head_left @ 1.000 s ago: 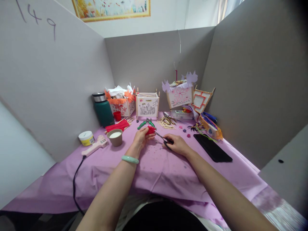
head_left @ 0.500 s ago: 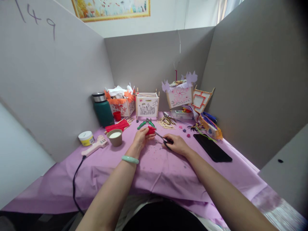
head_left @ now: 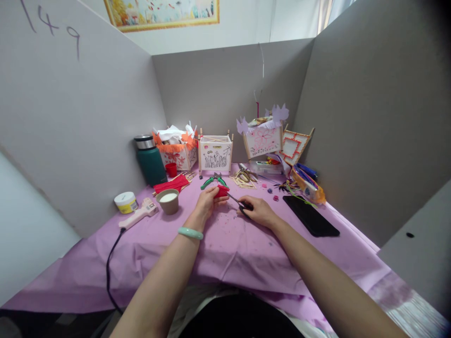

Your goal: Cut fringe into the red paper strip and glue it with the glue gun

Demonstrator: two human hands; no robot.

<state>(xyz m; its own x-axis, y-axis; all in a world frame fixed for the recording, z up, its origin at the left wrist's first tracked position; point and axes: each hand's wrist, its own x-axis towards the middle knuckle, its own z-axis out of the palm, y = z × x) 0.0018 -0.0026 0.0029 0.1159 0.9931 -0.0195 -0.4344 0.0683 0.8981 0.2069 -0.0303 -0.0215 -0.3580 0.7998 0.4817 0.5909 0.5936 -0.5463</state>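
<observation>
Between the thumb and fingers of my left hand (head_left: 207, 203) is a small folded red piece (head_left: 221, 190); whether it is paper or cloth I cannot tell. My right hand (head_left: 260, 211) is closed around the black handles of a pair of scissors (head_left: 243, 206). The scissor blades point left and their tips meet the edge of the red piece. Just behind my left hand lie green-handled pliers (head_left: 214, 180). Tiny red scraps dot the purple tablecloth (head_left: 229, 239) below the hands.
On the left stand a green bottle (head_left: 150, 162), a cup with white contents (head_left: 168, 203), a white jar (head_left: 126, 203) and a corded glue gun (head_left: 141, 213). Decorated paper lanterns (head_left: 215, 156) line the back. A black phone (head_left: 310, 216) lies right, near a pencil pouch (head_left: 308, 185).
The red piece has turned slightly in my left hand at the scissor tips. Both arms stay almost where they were.
</observation>
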